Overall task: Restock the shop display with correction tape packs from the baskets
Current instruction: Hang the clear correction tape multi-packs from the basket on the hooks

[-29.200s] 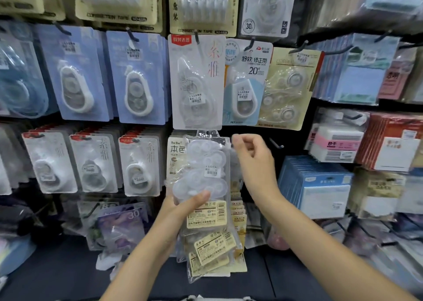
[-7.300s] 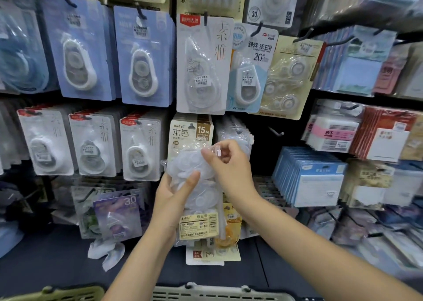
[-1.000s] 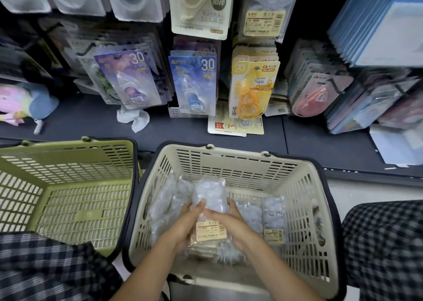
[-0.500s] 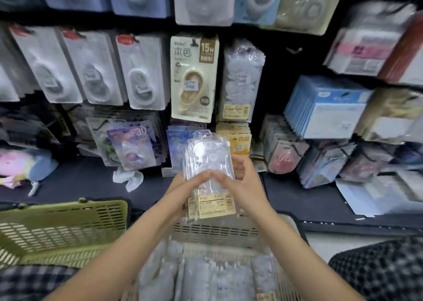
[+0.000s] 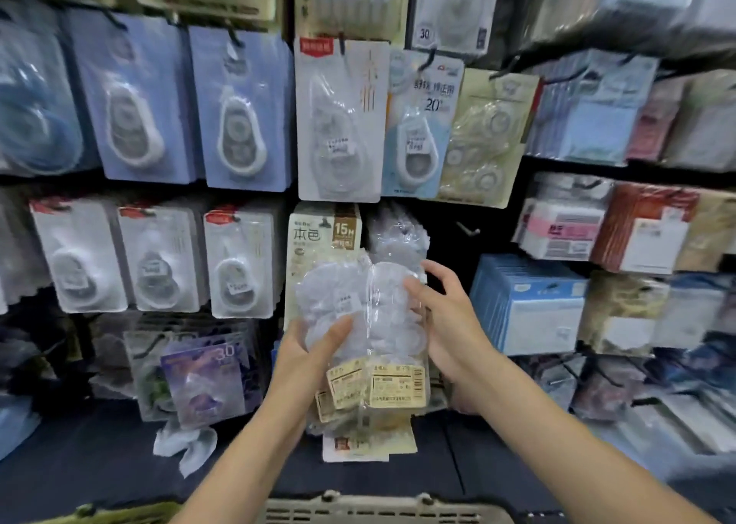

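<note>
Left hand [image 5: 310, 354] clamped on clear plastic packs of white correction tape with beige barcode labels [image 5: 366, 336], thumb across the front. Right hand [image 5: 446, 320] cupping the packs' right edge, fingers loosely spread. Both forearms raised from below, packs held chest-high before the display. Beneath, beige slotted basket rim [image 5: 382, 509]. Behind, dark pegboard wall [image 5: 470, 240] hung with blister-carded tapes.

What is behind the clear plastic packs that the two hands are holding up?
Behind the clear plastic packs show the beige 15M card pack and hanging clear packs. The peg and the lower packs are covered.
</note>
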Demonstrator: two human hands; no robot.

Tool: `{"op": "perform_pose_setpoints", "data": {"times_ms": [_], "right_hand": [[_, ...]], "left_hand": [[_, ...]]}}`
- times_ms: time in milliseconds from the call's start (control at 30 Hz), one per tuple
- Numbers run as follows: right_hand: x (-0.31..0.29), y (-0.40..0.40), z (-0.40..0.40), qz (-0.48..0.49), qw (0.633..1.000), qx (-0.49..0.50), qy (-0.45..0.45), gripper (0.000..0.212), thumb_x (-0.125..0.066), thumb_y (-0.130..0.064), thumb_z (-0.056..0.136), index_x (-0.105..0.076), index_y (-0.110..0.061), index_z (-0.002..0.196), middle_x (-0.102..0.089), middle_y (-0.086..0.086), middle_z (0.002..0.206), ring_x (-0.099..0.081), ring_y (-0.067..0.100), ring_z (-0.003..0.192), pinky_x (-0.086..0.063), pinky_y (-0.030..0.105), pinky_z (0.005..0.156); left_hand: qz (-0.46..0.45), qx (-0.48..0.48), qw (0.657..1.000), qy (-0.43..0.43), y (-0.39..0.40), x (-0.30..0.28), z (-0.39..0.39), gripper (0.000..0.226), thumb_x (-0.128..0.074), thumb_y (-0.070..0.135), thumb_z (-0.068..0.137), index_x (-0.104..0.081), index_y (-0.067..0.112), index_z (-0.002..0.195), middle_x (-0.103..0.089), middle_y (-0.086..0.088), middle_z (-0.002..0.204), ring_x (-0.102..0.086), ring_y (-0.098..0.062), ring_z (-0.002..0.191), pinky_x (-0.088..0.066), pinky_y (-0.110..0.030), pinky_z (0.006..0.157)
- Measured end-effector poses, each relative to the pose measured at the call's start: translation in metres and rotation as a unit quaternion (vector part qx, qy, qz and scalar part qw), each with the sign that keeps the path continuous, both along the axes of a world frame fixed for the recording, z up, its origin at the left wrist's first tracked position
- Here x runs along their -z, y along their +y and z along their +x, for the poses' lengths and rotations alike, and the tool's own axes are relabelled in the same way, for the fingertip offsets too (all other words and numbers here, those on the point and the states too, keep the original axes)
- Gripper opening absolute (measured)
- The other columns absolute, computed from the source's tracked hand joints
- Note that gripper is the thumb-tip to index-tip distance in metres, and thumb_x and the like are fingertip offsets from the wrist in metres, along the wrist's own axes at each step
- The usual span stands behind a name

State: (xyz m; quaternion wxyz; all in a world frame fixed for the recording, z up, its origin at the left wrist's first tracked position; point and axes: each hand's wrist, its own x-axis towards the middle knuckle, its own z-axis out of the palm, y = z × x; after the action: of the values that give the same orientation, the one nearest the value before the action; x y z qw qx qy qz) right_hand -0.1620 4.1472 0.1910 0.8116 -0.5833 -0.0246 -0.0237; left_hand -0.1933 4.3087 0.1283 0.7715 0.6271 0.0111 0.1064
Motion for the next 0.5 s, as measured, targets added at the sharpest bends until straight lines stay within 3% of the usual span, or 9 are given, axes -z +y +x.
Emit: {"op": "perform_pose_setpoints", "data": {"times_ms": [133, 167, 233, 333, 400, 500], "right_hand": [[-0.016, 0.003, 0.021, -0.076, 0.985, 0.142, -0.063, 0.013, -0.063, -0.029, 0.089, -0.055, -0.029, 0.099, -0.061, 0.003, 0.1, -0.055, 0.016, 0.08, -0.047, 0.032, 0.069], [-0.02, 0.003, 0.027, -0.082, 0.981, 0.16, -0.072, 0.013, -0.063, -0.031, 0.088, -0.052, -0.029, 0.094, -0.059, -0.001, 0.096, -0.053, 0.013, 0.077, -0.046, 0.028, 0.065], [-0.023, 0.004, 0.039, -0.107, 0.974, 0.182, -0.081, 0.016, -0.062, -0.033, 0.087, -0.048, -0.027, 0.092, -0.053, -0.007, 0.09, -0.049, 0.008, 0.075, -0.041, 0.024, 0.061], [-0.021, 0.005, 0.054, -0.147, 0.962, 0.207, -0.096, 0.018, -0.06, -0.03, 0.088, -0.045, -0.021, 0.091, -0.048, -0.008, 0.082, -0.045, 0.008, 0.069, -0.037, 0.024, 0.059], [-0.018, 0.006, 0.061, -0.167, 0.957, 0.212, -0.108, 0.019, -0.06, -0.028, 0.088, -0.044, -0.018, 0.09, -0.046, -0.007, 0.077, -0.043, 0.009, 0.064, -0.036, 0.025, 0.058], [-0.017, 0.007, 0.068, -0.189, 0.949, 0.221, -0.122, 0.02, -0.059, -0.028, 0.088, -0.043, -0.017, 0.091, -0.046, -0.008, 0.073, -0.042, 0.008, 0.061, -0.037, 0.025, 0.057]], "left_hand": [[0.04, -0.08, 0.995, -0.048, 0.004, -0.017, -0.002, 0.066, -0.075, 0.063, 0.053, -0.048, 0.038, 0.107, -0.056, 0.026, 0.103, -0.058, 0.021, 0.081, -0.044, -0.007, 0.062], [0.046, -0.093, 0.993, -0.059, 0.008, -0.02, -0.002, 0.073, -0.078, 0.067, 0.053, -0.047, 0.035, 0.11, -0.055, 0.027, 0.105, -0.057, 0.02, 0.087, -0.043, -0.008, 0.067], [0.055, -0.122, 0.989, -0.07, 0.016, -0.021, 0.0, 0.093, -0.075, 0.073, 0.048, -0.05, 0.024, 0.123, -0.06, 0.014, 0.118, -0.059, 0.003, 0.103, -0.047, -0.02, 0.079], [0.06, -0.151, 0.984, -0.071, 0.028, -0.021, 0.003, 0.099, -0.071, 0.073, 0.045, -0.049, 0.02, 0.125, -0.06, 0.001, 0.123, -0.06, -0.017, 0.111, -0.05, -0.041, 0.095], [0.043, -0.145, 0.986, -0.072, 0.032, -0.02, 0.004, 0.098, -0.073, 0.072, 0.045, -0.05, 0.021, 0.125, -0.062, 0.001, 0.122, -0.062, -0.016, 0.109, -0.051, -0.038, 0.091], [0.032, -0.138, 0.987, -0.074, 0.033, -0.019, 0.004, 0.086, -0.081, 0.068, 0.05, -0.054, 0.023, 0.119, -0.067, 0.004, 0.113, -0.068, -0.008, 0.094, -0.053, -0.022, 0.073]]}}
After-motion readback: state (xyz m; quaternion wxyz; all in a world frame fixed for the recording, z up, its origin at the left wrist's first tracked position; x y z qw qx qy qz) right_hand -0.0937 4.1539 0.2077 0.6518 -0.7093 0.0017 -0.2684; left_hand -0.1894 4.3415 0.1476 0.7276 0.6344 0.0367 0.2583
